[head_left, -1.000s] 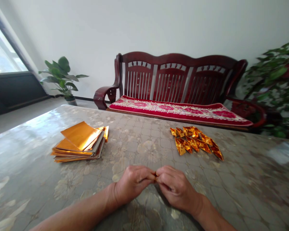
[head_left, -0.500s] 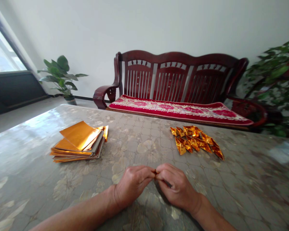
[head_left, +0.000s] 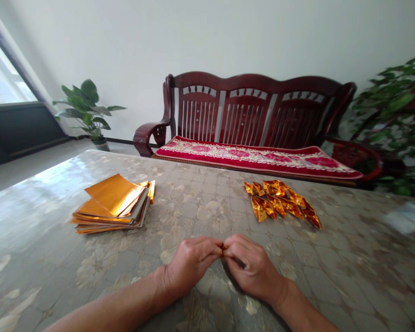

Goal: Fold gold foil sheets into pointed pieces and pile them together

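The left hand (head_left: 191, 263) and right hand (head_left: 253, 267) meet above the glossy patterned bench (head_left: 207, 205), both closed narrowly in a pinch on a small folded piece of gold-orange foil (head_left: 223, 250), mostly hidden between the fingertips. The piece looks very light and thin, crisp along its creases but easily dented, and its shiny face may slip, so it is best held by a folded edge. To the left lies a stack of flat orange-gold foil sheets (head_left: 112, 205); to the right, a cluster of folded triangular gold foil pieces (head_left: 280, 200).
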The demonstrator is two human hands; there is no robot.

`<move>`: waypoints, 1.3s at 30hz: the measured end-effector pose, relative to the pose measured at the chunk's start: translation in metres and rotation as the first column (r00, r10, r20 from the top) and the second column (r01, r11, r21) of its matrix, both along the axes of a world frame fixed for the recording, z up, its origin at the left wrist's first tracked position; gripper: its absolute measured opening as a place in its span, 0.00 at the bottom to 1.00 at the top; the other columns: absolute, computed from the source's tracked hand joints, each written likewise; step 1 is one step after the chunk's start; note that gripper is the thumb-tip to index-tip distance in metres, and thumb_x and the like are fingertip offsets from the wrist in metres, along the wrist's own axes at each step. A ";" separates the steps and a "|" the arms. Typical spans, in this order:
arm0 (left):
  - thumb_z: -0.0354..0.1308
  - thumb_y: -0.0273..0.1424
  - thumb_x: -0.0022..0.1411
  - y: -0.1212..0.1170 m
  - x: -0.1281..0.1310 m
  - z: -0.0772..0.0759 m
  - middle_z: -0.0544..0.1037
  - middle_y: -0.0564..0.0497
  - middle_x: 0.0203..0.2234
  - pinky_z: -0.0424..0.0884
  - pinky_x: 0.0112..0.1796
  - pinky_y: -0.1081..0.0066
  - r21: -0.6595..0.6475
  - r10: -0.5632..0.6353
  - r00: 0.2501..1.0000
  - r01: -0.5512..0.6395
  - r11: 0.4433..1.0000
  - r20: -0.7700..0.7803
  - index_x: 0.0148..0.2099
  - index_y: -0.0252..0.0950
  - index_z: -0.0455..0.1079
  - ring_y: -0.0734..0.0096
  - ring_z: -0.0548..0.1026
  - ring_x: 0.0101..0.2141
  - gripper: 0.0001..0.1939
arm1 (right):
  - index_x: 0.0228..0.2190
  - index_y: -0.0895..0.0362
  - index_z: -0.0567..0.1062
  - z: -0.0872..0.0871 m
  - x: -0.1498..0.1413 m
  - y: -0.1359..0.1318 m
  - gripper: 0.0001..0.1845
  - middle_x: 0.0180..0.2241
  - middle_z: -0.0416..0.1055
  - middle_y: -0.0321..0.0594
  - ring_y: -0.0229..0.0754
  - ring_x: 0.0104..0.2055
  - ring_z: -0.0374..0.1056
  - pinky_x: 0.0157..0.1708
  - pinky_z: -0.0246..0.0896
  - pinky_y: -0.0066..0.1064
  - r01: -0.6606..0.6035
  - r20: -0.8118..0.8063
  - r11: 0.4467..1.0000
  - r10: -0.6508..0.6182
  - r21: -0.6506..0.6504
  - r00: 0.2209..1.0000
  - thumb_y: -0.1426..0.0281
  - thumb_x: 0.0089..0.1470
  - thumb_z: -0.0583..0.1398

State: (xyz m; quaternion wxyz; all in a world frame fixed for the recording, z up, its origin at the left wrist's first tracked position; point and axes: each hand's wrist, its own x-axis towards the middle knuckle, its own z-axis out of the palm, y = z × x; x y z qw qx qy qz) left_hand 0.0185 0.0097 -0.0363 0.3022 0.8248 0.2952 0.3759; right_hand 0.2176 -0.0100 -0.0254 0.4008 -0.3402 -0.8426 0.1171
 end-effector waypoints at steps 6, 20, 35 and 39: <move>0.60 0.23 0.63 0.001 0.003 0.000 0.84 0.55 0.38 0.73 0.40 0.79 -0.045 0.068 0.996 -0.065 0.997 0.057 0.36 0.40 0.79 0.73 0.81 0.37 0.09 | 0.32 0.53 0.70 -0.001 -0.001 0.000 0.10 0.30 0.71 0.39 0.39 0.34 0.68 0.35 0.65 0.29 0.018 -0.032 1.000 -0.018 -0.007 0.999 0.79 0.58 0.54; 0.63 0.21 0.60 0.008 0.005 0.006 0.85 0.55 0.34 0.72 0.38 0.78 -0.203 0.122 0.987 -0.100 0.974 0.100 0.33 0.39 0.80 0.72 0.81 0.35 0.09 | 0.32 0.54 0.72 0.000 0.000 0.004 0.09 0.32 0.73 0.38 0.38 0.35 0.70 0.36 0.64 0.27 0.025 -0.116 0.998 -0.032 -0.059 0.993 0.80 0.58 0.57; 0.64 0.22 0.60 0.011 0.004 0.000 0.79 0.54 0.26 0.69 0.34 0.80 -0.083 0.102 0.994 -0.099 0.992 0.035 0.31 0.36 0.78 0.75 0.77 0.29 0.07 | 0.29 0.54 0.76 -0.010 0.001 0.005 0.07 0.30 0.73 0.36 0.37 0.33 0.70 0.35 0.64 0.27 0.025 -0.184 0.968 -0.073 -0.251 0.980 0.75 0.59 0.60; 0.62 0.22 0.61 0.010 0.003 0.001 0.79 0.53 0.26 0.69 0.33 0.79 -0.085 0.085 0.994 -0.079 0.993 0.064 0.31 0.35 0.77 0.75 0.77 0.29 0.07 | 0.29 0.54 0.77 -0.008 -0.001 0.003 0.07 0.29 0.73 0.36 0.37 0.32 0.70 0.34 0.64 0.26 0.012 -0.230 0.968 -0.071 -0.249 0.971 0.75 0.59 0.61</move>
